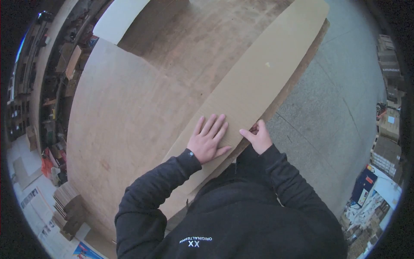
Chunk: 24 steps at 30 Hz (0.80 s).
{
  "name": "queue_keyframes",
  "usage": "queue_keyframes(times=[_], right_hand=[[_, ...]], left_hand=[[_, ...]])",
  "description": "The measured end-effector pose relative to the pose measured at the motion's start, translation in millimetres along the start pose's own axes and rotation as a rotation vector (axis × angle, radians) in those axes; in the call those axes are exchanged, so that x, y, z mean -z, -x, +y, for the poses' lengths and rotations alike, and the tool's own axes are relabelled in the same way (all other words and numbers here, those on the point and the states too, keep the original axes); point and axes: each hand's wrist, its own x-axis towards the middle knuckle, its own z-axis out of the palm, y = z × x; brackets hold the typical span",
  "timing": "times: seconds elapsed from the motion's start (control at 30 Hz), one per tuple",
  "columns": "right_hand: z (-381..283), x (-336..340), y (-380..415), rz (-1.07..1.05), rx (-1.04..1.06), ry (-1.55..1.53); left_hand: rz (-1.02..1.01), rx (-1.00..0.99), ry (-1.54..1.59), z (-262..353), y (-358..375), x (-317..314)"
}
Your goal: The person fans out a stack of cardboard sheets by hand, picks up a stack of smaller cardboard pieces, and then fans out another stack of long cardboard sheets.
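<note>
A long strip of brown cardboard (263, 73) lies slantwise along the near right edge of the wooden table (142, 103). My left hand (208, 140) rests flat on top of it, palm down with the fingers spread. At the strip's right edge, my right hand (259, 137) has its thumb on the upper face and its other fingers curled by the side, pinching the edge. The undersides of those fingers are partly hidden. A darker brown edge (297, 73) shows beneath the strip along its right side.
A white-faced folded board (120, 19) stands at the table's far left. Shelves with boxes and scraps (64, 64) line the left. Stacked cardboard pieces (67, 200) sit at lower left. Grey concrete floor (332, 116) runs along the right, with cartons (388, 125) beyond.
</note>
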Motion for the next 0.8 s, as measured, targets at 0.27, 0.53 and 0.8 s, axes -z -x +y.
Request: queue_keyframes(times=[0.27,0.53,0.8], right_hand=[[2.2,-0.4,-1.4,0.002,0.02,0.0],[4.5,-7.4,9.4,-0.023,0.009,-0.013],[5.6,-9.0,6.6,-0.011,0.014,-0.052]], left_hand=[[0.001,0.006,-0.006,-1.1,1.3,-1.7],[0.092,-0.021,0.013,-3.3,6.4,-9.5],[0.062,-0.017,0.02,-2.5,10.3,-5.4]])
